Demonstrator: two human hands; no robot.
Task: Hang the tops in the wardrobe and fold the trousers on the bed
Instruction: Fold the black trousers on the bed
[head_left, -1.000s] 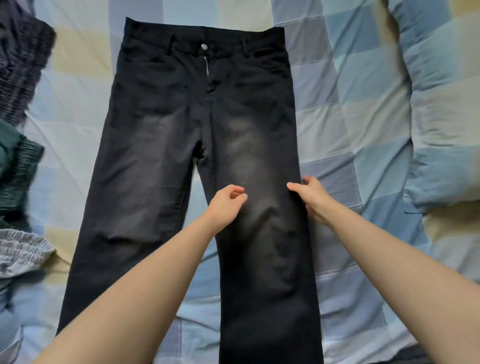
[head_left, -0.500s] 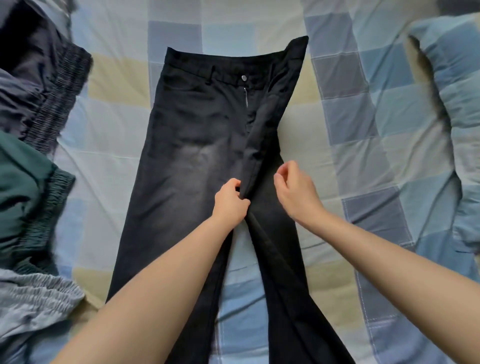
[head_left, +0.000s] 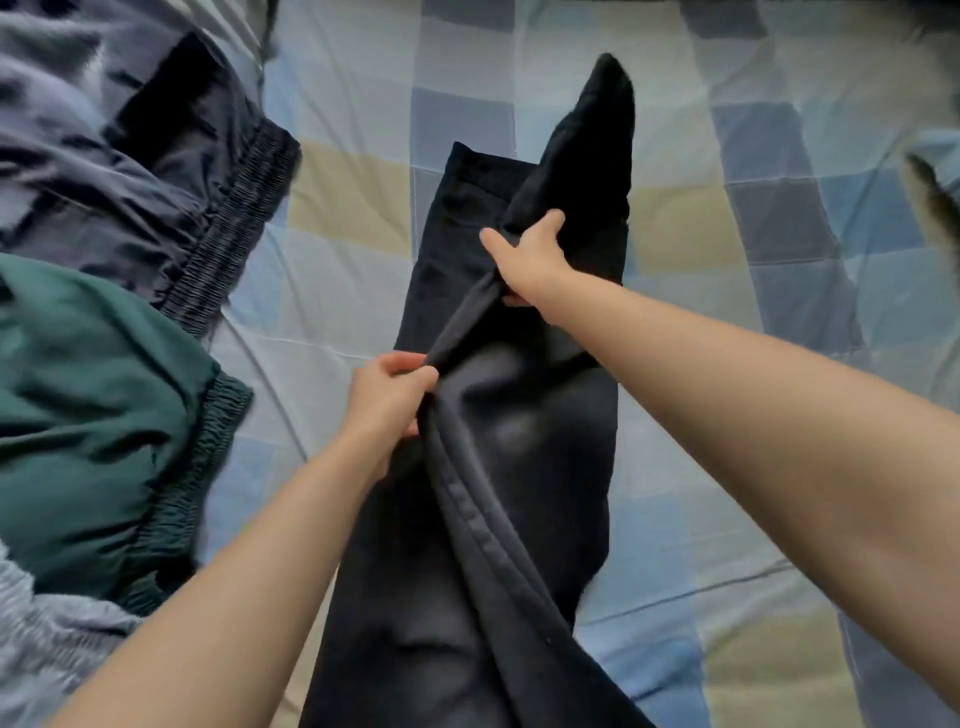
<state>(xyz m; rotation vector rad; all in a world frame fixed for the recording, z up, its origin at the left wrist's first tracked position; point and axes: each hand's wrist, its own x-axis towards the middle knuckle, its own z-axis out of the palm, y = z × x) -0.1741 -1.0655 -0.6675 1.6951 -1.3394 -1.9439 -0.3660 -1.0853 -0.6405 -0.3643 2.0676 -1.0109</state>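
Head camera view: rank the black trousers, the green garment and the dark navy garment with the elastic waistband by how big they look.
1. black trousers, largest.
2-3. green garment and dark navy garment: look similar; both cut off by the frame edge, so unranked.

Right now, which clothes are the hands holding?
The black trousers in the middle; both the left hand and right hand grip them. The green and grey ones lie untouched.
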